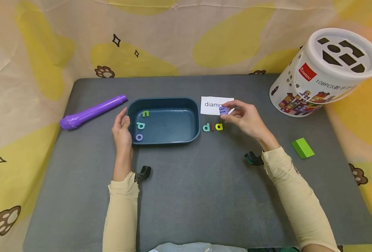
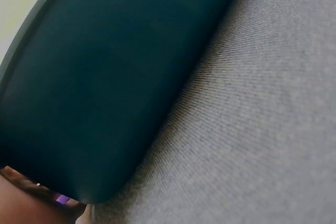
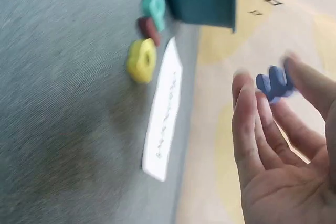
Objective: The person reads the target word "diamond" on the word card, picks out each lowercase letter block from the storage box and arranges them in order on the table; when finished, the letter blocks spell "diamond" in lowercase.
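I have a grey table (image 1: 179, 196) beneath everything. To the right of the tray and well apart from it stands a white bucket (image 1: 315, 84) with shaped holes in its lid. The tray (image 1: 165, 131) itself is dark blue and open-topped. Left of the tray lies a purple tube (image 1: 94, 112), one end near the tray's far corner. My two hands are apart: the left hand (image 1: 123, 134) grips the tray's left end, thumb at the rim; the right hand (image 1: 247, 119), beyond the tray's right end, pinches a purple letter m between thumb and fingers, clear of the table. Just right of the tray I see a white card (image 1: 212, 100) reading "diamo", the rest hidden by that hand. Farther right of the tray sits a green block (image 1: 302, 148). Smallest are the letters: the purple letter m (image 1: 223, 111); a turquoise d (image 1: 206, 127), a thin brown letter (image 1: 212, 127) and a yellow a (image 1: 219, 127) in a row just right of the tray; and a green n (image 1: 145, 113), a turquoise letter (image 1: 140, 125) and a purple o (image 1: 139, 137) inside its left end.
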Demonstrator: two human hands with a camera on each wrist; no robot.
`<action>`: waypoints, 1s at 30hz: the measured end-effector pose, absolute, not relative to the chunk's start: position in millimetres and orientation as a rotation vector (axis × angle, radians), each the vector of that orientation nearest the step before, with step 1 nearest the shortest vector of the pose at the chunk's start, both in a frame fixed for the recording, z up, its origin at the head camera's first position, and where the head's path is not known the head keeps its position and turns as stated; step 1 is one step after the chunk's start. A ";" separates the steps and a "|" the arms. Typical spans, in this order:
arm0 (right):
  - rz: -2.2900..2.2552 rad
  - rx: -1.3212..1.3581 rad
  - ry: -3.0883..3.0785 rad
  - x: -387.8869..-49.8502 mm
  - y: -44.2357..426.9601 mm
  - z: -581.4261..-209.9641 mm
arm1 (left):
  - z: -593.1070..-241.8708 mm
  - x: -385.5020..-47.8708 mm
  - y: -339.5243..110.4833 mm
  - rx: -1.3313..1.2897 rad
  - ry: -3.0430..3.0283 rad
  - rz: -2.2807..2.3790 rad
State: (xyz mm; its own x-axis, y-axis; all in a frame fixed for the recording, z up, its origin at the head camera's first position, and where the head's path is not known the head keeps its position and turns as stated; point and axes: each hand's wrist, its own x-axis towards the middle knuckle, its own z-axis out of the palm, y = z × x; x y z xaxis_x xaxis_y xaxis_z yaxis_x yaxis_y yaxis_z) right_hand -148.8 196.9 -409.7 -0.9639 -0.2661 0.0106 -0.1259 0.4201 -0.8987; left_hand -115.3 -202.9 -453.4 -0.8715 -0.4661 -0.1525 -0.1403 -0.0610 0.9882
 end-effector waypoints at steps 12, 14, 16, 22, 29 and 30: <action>-1.482 -0.313 2.565 -150.4 220.2 -433.6 | -453.0 -114.1 -202.8 0.648 -1.990 -2.019; -1.477 -0.306 2.561 -150.4 223.0 -435.8 | -453.4 -114.3 -202.7 0.645 -1.985 -2.020; -1.382 -0.318 2.618 -150.1 225.2 -437.3 | -453.8 -114.7 -202.6 0.643 -1.983 -2.017; -1.122 -0.412 2.717 -149.3 225.8 -443.2 | -454.0 -114.3 -202.8 0.660 -1.992 -2.024; -1.145 -0.417 2.696 -149.1 221.5 -450.5 | -453.2 -114.2 -202.7 0.665 -1.994 -2.028; -1.133 -0.418 2.702 -149.5 221.4 -451.6 | -453.1 -114.1 -202.3 0.663 -1.991 -2.028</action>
